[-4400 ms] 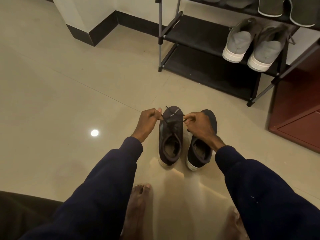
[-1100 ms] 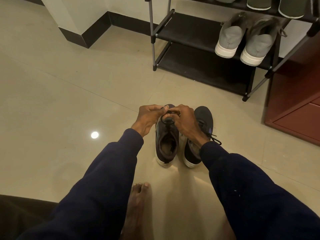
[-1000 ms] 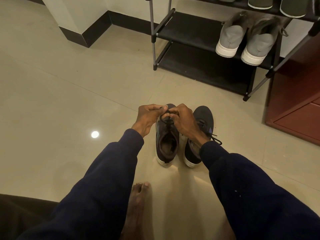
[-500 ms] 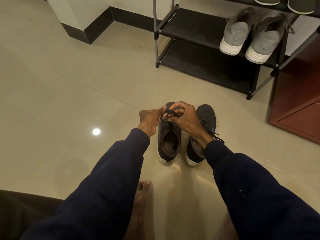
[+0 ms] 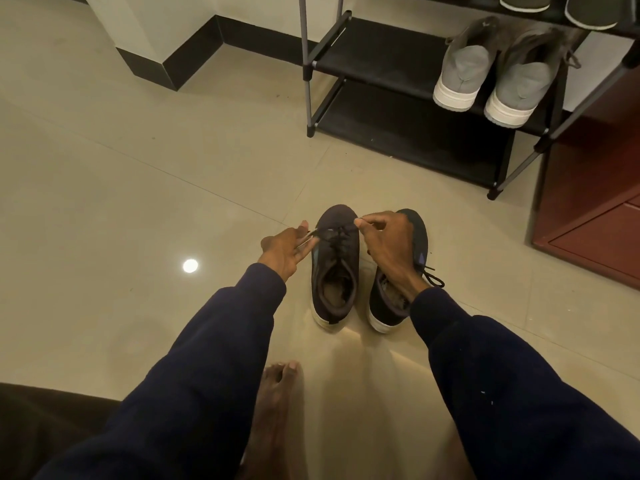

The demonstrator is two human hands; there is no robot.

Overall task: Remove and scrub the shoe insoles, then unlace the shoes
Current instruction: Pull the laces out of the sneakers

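Stretching lace (image 5: 333, 231) wider than before

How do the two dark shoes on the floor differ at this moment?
The left dark shoe shows whole, its lace drawn sideways and pinched by the right hand. The right dark shoe is partly hidden under that hand, its lace end lying loose on the floor. Both stand upright, toes away, with white soles.

Head-worn camera looks steeply down at the nearby floor (image 5: 138, 174).
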